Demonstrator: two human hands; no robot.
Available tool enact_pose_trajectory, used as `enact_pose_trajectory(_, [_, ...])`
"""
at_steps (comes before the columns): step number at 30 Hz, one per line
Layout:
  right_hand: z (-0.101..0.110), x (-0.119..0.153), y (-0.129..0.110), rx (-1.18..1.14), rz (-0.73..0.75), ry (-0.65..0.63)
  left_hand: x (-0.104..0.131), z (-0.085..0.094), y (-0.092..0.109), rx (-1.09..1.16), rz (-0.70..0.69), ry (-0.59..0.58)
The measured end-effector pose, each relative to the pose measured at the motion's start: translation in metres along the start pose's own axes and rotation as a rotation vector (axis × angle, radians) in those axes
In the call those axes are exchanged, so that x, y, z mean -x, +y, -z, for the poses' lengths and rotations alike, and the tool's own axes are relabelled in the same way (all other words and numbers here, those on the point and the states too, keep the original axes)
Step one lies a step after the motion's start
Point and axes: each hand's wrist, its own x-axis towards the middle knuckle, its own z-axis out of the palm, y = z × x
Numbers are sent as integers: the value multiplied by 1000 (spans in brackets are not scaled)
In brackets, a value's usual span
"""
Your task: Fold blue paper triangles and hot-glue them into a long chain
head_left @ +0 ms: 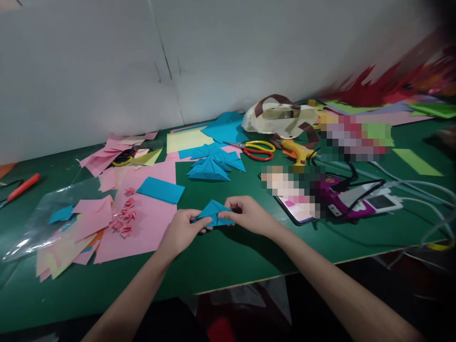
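A piece of folded blue paper (214,209), triangular on top, is held between both hands just over the green table. My left hand (183,229) pinches its left corner, thumb on the front face. On the opposite corner, my right hand (249,216) grips with thumb and bent fingers. Behind them lies a cluster of blue folded paper pieces (210,166). A flat blue paper rectangle (161,190) rests on a pink sheet (149,237), left of my hands. Several small pink paper roses (128,214) sit on that same sheet.
Red-and-yellow-handled scissors (258,149) and a yellow glue gun (297,151) lie farther back. A phone (290,199) and a purple power strip (342,204) with cables are at right. A cream bag (281,116) stands near the wall; paper scraps (94,218) and a plastic sleeve (42,232) lie left.
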Motion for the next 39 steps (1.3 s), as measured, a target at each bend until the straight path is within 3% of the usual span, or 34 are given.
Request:
enact_pose_trajectory(5, [-2, 6, -6, 52, -4, -71, 6, -2, 1, -52, -51, 23])
enact_pose_trajectory(12, [-4, 10, -6, 147, -59, -25, 10, -10, 8, -214, -113, 53])
enact_pose_trajectory(19, [-4, 8, -1, 92, -57, -26, 9, -11, 5, -77, -88, 117])
enact_pose_trajectory(25, [-5, 10, -3, 71, -32, 1, 10, -5, 7, -217, -71, 89])
enact_pose_trajectory(34, [-8, 8, -2, -54, -102, 59, 3, -1, 1, -64, 6, 6])
enact_pose_trajectory(39, [-4, 6, -1, -64, -72, 29, 3, 4, 1, -3, 6, -55])
